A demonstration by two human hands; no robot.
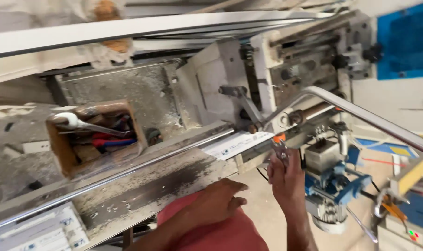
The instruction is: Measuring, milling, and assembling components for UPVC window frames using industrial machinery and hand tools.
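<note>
My right hand (286,179) is raised under the machine's front edge and grips a small metal tool (280,148) with an orange tip, held up against the underside near a roller. My left hand (221,199) rests with loosely curled fingers at the edge of the dusty metal bench (160,179), holding nothing. A white profile strip (237,144) lies on the bench just left of the tool. A bent chrome handle bar (360,114) passes above my right hand.
A cardboard box (65,148) on the bench holds a wrench (81,124) and red-handled tools. A blue motor unit (334,186) hangs right of my right hand. The grey machine body (211,79) stands behind. White profiles (39,232) lie at the lower left.
</note>
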